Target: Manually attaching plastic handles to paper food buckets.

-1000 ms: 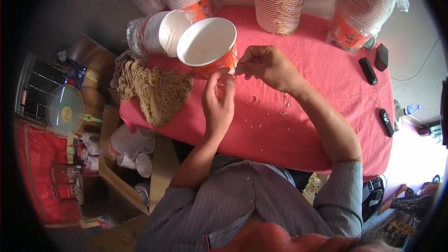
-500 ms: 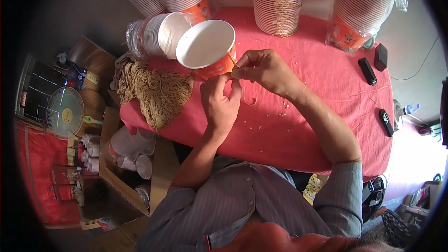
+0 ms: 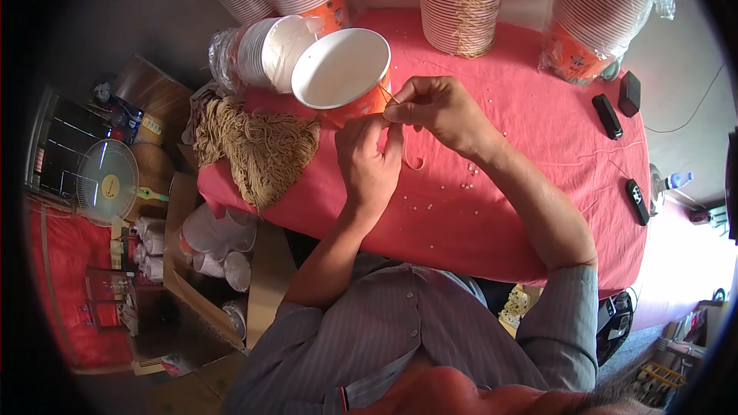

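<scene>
A white-lined orange paper bucket (image 3: pixel 341 69) stands tilted at the far middle of the red-covered table, its mouth partly toward me. From its right side below the rim runs a thin tan cord (image 3: pixel 416 165), whose tail curls on the cloth beyond my fingers. My right hand (image 3: pixel 442 117) pinches this cord between thumb and forefinger, close to the bucket wall. Just below it, my left hand (image 3: pixel 369 160) has its thumb and fingers drawn together at the same cord; its fingertips are partly hidden. A thick bundle of tan cords (image 3: pixel 257 146) lies left of the bucket.
Behind stand tall bucket stacks (image 3: pixel 460 11), (image 3: pixel 596 15) and a plastic-wrapped stack on its side (image 3: pixel 254 54). Small white beads (image 3: pixel 470 177) are scattered on the cloth. Black devices (image 3: pixel 607 117) lie at the right edge. An open cardboard box (image 3: pixel 188 261) sits lower left.
My right hand has shifted slightly up with the cord, and a longer stretch of it shows at the bucket wall. My left hand stays close beneath. The whole view has shifted a little.
</scene>
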Motion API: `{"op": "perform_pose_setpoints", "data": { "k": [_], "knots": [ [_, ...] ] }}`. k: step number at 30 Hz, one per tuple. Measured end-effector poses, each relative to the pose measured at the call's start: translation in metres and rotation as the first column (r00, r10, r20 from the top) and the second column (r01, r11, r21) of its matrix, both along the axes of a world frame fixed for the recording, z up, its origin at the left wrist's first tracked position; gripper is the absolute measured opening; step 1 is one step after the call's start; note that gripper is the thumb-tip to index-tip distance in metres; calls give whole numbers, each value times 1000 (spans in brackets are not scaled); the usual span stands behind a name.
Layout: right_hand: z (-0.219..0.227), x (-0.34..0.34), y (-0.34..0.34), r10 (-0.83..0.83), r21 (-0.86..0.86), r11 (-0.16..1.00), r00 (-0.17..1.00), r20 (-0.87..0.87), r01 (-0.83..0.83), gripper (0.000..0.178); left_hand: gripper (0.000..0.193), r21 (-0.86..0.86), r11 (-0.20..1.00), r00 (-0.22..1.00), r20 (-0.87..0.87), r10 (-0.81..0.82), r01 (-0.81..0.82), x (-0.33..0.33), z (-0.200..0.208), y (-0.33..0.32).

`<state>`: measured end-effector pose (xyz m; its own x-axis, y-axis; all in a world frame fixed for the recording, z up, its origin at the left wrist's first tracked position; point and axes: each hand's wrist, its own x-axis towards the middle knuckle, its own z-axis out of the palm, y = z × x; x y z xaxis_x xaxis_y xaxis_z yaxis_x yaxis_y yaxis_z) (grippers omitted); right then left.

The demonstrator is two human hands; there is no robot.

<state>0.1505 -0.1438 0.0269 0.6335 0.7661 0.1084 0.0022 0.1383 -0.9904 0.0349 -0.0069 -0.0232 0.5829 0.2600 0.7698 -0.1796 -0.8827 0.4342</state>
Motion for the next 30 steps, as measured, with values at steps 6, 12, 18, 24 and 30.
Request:
{"op": "perform_pose_setpoints", "data": {
  "k": [6,12,18,24,30],
  "knots": [
    [9,-6,-2,-25,53,998,1000,17,24,8,15,4,1000,1000,15,-7,7,-1,3,1],
    [12,-3,-3,-89,-20,995,971,221,96,36,14,-787,559,940,78,-333,263,-12,17,3],
    [0,-9,-5,258,-269,953,830,494,-136,54,23,-832,458,924,158,-347,315,-18,23,9],
    [57,-18,-31,199,-415,908,923,329,-48,23,27,-662,712,961,44,-274,233,-32,32,15],
    [86,-27,-54,-6,-187,978,911,412,91,21,30,284,955,993,93,67,-91,-23,51,27]
  ]
}}
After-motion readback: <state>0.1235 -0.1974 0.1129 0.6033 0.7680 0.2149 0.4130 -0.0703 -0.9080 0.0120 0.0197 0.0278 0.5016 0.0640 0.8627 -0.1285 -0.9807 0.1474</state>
